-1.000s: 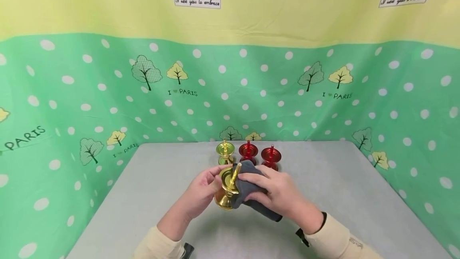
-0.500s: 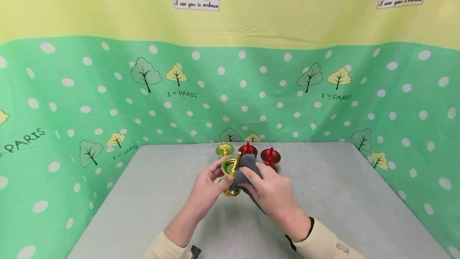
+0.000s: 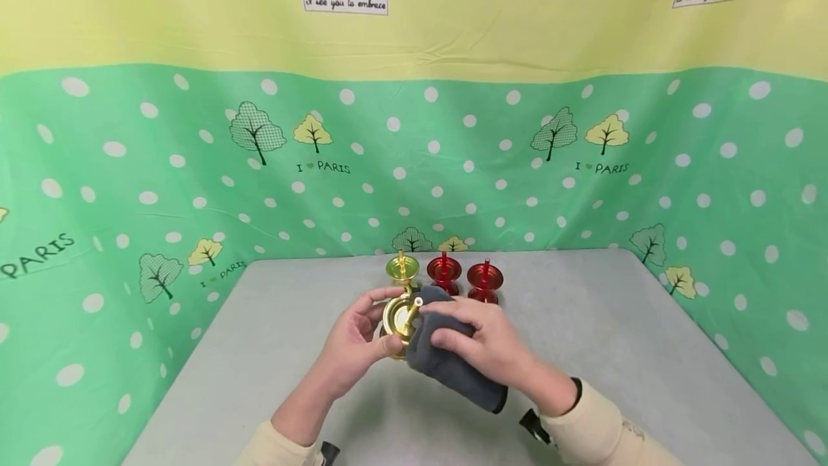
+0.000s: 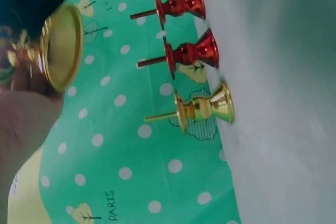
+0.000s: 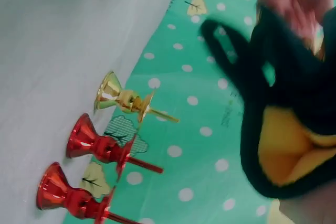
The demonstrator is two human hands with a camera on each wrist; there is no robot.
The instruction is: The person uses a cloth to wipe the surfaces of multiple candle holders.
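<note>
In the head view my left hand (image 3: 356, 340) grips a gold candle holder (image 3: 395, 316) by its side, thumb in front and fingers behind. The holder is raised off the table and tilted, its dish and central spike facing the camera. My right hand (image 3: 481, 336) holds a dark grey cloth (image 3: 446, 358) and presses it on the holder's right side. The right wrist view shows the cloth's yellow inner side (image 5: 286, 145) and its dark edging. From the left wrist, the holder's flared base (image 4: 63, 48) appears, with the cloth covering part of the rest.
Behind the hands, a gold candle holder (image 3: 402, 270) and two red candle holders, one in the middle (image 3: 444, 272) and one at the right (image 3: 485, 279), stand in a row on the grey table (image 3: 272, 351). A green dotted curtain (image 3: 362, 185) hangs behind and at both sides.
The held candle holder rose and tilted away, then came back nearer with its dish turned toward the camera. The cloth shifted along its right side with my right hand.
</note>
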